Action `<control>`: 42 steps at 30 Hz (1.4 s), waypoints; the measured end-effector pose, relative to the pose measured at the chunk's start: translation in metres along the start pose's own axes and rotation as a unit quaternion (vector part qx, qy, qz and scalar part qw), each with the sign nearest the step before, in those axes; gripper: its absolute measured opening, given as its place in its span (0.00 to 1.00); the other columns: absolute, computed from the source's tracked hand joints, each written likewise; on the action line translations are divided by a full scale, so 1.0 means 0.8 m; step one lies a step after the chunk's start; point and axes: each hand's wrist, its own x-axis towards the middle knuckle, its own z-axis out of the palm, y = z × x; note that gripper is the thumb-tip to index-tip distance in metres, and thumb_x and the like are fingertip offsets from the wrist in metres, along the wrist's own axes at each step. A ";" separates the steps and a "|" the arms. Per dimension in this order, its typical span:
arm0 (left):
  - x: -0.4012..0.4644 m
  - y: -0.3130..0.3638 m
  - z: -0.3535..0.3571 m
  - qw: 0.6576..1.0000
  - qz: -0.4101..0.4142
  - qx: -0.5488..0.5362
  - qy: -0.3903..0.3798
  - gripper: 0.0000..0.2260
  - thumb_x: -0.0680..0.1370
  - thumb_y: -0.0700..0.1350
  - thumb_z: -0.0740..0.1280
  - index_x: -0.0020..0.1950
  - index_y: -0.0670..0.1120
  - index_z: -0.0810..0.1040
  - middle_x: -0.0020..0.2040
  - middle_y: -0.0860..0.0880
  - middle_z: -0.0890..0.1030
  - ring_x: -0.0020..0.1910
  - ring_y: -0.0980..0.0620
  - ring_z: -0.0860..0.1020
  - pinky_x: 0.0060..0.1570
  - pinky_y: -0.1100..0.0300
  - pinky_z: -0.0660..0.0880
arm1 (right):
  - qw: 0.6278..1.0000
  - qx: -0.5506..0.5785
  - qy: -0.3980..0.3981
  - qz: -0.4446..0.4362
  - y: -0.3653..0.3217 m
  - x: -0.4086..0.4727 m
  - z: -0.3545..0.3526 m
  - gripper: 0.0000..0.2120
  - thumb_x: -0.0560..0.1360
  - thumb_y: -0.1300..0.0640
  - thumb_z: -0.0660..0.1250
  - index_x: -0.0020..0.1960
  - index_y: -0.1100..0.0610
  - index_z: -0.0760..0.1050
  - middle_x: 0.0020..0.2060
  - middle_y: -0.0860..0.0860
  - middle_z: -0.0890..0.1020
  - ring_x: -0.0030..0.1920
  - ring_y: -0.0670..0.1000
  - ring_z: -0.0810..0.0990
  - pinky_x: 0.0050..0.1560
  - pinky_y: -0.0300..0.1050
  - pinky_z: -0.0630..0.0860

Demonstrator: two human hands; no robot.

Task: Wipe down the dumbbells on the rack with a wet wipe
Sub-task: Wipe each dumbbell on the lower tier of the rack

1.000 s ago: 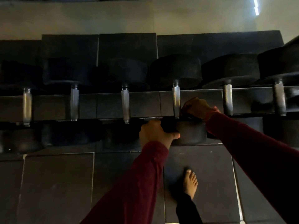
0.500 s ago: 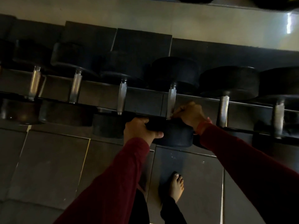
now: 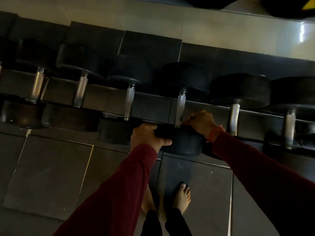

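Dark floor tiles [image 3: 51, 176] fill the near part of the dim room, with the person's bare feet [image 3: 181, 196] standing on them just short of the rack [image 3: 151, 109].

Both red sleeves reach forward to one dumbbell [image 3: 183, 142], fourth from the left in the row. The left hand [image 3: 148, 137] grips the near black head of that dumbbell at its left edge, fingers curled over the top and thumb stretched along the near face. The right hand [image 3: 200, 123] sits just right of the steel handle [image 3: 180, 109], fingers bent and touching the handle's lower end where it meets the near head. It appears to pinch something small there, but no wipe shows plainly in the dim light, so I cannot tell whether one is held.

The rack rail runs left to right under the handles. Six dumbbells are visible along it, handles pointing near to far and their far heads [image 3: 185, 79] resting against the dark wall pads [image 3: 150, 43]. Beyond them is a pale strip of floor or wall, with dark shapes and a yellow patch [image 3: 305, 7] at the far right.

Judging progress, the work looks mid-row: this dumbbell is being attended to at its handle base. Nothing in view shows which of the others are clean, so all could remain.
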 end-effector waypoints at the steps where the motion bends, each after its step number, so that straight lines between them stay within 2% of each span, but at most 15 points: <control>1: 0.000 -0.001 0.000 1.000 0.002 0.002 -0.001 0.35 0.59 0.52 0.84 0.65 0.48 0.80 0.61 0.49 0.82 0.61 0.50 0.79 0.60 0.60 0.74 | 1.000 -0.002 -0.003 -0.013 -0.003 -0.002 0.000 0.04 0.68 0.55 0.79 0.42 0.53 0.85 0.46 0.48 0.85 0.50 0.47 0.82 0.57 0.41 0.78; 4: 0.002 -0.002 0.001 1.000 0.006 0.002 0.000 0.35 0.59 0.53 0.84 0.65 0.49 0.80 0.60 0.49 0.82 0.60 0.51 0.80 0.58 0.61 0.73 | 0.997 -0.056 -0.003 -0.048 -0.022 0.000 0.008 0.08 0.66 0.53 0.79 0.43 0.53 0.86 0.45 0.47 0.85 0.50 0.45 0.82 0.57 0.38 0.76; 7: 0.005 -0.003 0.001 1.000 0.004 0.006 -0.004 0.37 0.59 0.54 0.84 0.66 0.50 0.79 0.60 0.50 0.82 0.60 0.51 0.80 0.57 0.63 0.72 | 0.987 -0.137 0.048 -0.063 -0.045 0.012 0.028 0.10 0.70 0.52 0.75 0.49 0.54 0.84 0.48 0.51 0.84 0.50 0.52 0.83 0.47 0.36 0.74; 9: 0.007 -0.005 0.000 1.000 0.004 0.007 -0.013 0.37 0.60 0.54 0.84 0.66 0.50 0.78 0.60 0.50 0.82 0.60 0.52 0.80 0.57 0.62 0.73 | 0.977 -0.185 0.077 -0.070 -0.061 0.012 0.040 0.11 0.74 0.55 0.69 0.54 0.59 0.81 0.52 0.57 0.82 0.52 0.58 0.82 0.45 0.39 0.73; 12: 0.007 -0.008 0.000 1.000 0.011 0.011 -0.014 0.36 0.60 0.55 0.83 0.67 0.50 0.78 0.62 0.50 0.82 0.60 0.52 0.80 0.57 0.62 0.73 | 0.960 -0.248 0.083 -0.096 -0.079 0.010 0.053 0.11 0.77 0.59 0.64 0.57 0.63 0.78 0.55 0.62 0.79 0.56 0.64 0.79 0.50 0.51 0.75; 14: 0.007 -0.011 0.000 1.000 0.014 0.012 -0.015 0.36 0.61 0.56 0.83 0.67 0.50 0.78 0.62 0.51 0.81 0.60 0.52 0.79 0.56 0.63 0.72 | 0.955 -0.265 0.081 -0.102 -0.079 0.014 0.056 0.12 0.78 0.58 0.64 0.57 0.63 0.78 0.53 0.61 0.80 0.54 0.63 0.80 0.46 0.49 0.74; 17: 0.008 -0.012 -0.001 1.000 0.016 0.011 -0.019 0.37 0.61 0.56 0.83 0.67 0.50 0.78 0.59 0.51 0.82 0.60 0.52 0.80 0.57 0.62 0.73 | 0.967 -0.234 0.069 -0.070 -0.066 0.015 0.040 0.13 0.73 0.52 0.71 0.54 0.58 0.81 0.50 0.56 0.83 0.50 0.57 0.82 0.42 0.40 0.72; 20: 0.009 -0.012 -0.002 1.000 0.020 0.015 -0.020 0.37 0.61 0.56 0.83 0.67 0.51 0.78 0.58 0.50 0.83 0.59 0.52 0.80 0.59 0.60 0.74 | 0.985 -0.167 0.029 -0.020 -0.046 0.014 0.021 0.11 0.64 0.52 0.79 0.45 0.53 0.84 0.47 0.51 0.84 0.47 0.53 0.83 0.50 0.44 0.81; 22: 0.010 -0.012 -0.001 1.000 0.018 0.014 -0.022 0.37 0.61 0.56 0.83 0.67 0.51 0.78 0.57 0.50 0.84 0.58 0.52 0.80 0.59 0.59 0.75 | 0.988 -0.142 0.044 -0.027 -0.044 0.014 0.024 0.08 0.65 0.55 0.79 0.43 0.54 0.84 0.47 0.52 0.84 0.46 0.54 0.83 0.51 0.45 0.81; 28: 0.008 -0.011 -0.001 0.999 0.020 0.016 -0.022 0.36 0.61 0.56 0.83 0.67 0.50 0.78 0.59 0.50 0.83 0.60 0.52 0.80 0.60 0.59 0.74 | 0.979 -0.185 0.063 -0.064 -0.069 0.020 0.055 0.10 0.72 0.54 0.72 0.51 0.58 0.82 0.48 0.57 0.80 0.47 0.57 0.81 0.42 0.40 0.73; 32: 0.007 -0.012 -0.002 0.999 0.021 0.013 -0.027 0.37 0.61 0.56 0.83 0.67 0.51 0.77 0.58 0.50 0.83 0.59 0.51 0.80 0.61 0.56 0.76 | 0.987 -0.142 0.069 -0.039 -0.052 0.021 0.039 0.06 0.69 0.55 0.76 0.42 0.54 0.80 0.44 0.51 0.80 0.42 0.50 0.79 0.41 0.39 0.73; 35: 0.008 -0.013 -0.002 0.999 0.022 0.014 -0.025 0.37 0.61 0.56 0.83 0.68 0.50 0.77 0.61 0.50 0.82 0.61 0.51 0.79 0.62 0.57 0.75 | 0.987 -0.143 0.055 -0.051 -0.029 0.021 0.022 0.08 0.68 0.54 0.77 0.34 0.49 0.78 0.44 0.48 0.84 0.44 0.49 0.82 0.50 0.42 0.80; 37: 0.008 -0.013 -0.004 0.999 0.028 0.016 -0.020 0.37 0.62 0.57 0.83 0.68 0.50 0.77 0.61 0.51 0.82 0.62 0.51 0.79 0.61 0.58 0.74 | 0.988 -0.133 0.036 -0.069 -0.023 0.017 0.015 0.11 0.65 0.52 0.80 0.32 0.46 0.78 0.42 0.46 0.84 0.44 0.46 0.82 0.53 0.41 0.79; 40: 0.007 -0.013 -0.005 0.999 0.035 0.017 -0.018 0.34 0.63 0.56 0.82 0.66 0.50 0.78 0.58 0.51 0.83 0.60 0.52 0.79 0.56 0.62 0.72 | 0.984 -0.149 0.033 -0.091 -0.025 0.016 0.016 0.13 0.62 0.51 0.82 0.31 0.46 0.76 0.38 0.44 0.82 0.40 0.42 0.79 0.44 0.34 0.74; 42: 0.006 -0.012 -0.005 0.999 0.038 0.019 -0.016 0.33 0.62 0.56 0.82 0.65 0.50 0.79 0.58 0.51 0.83 0.60 0.51 0.79 0.56 0.63 0.71 | 0.981 -0.146 0.062 -0.108 -0.026 0.020 0.021 0.13 0.62 0.53 0.81 0.31 0.46 0.76 0.36 0.43 0.82 0.39 0.43 0.81 0.42 0.35 0.76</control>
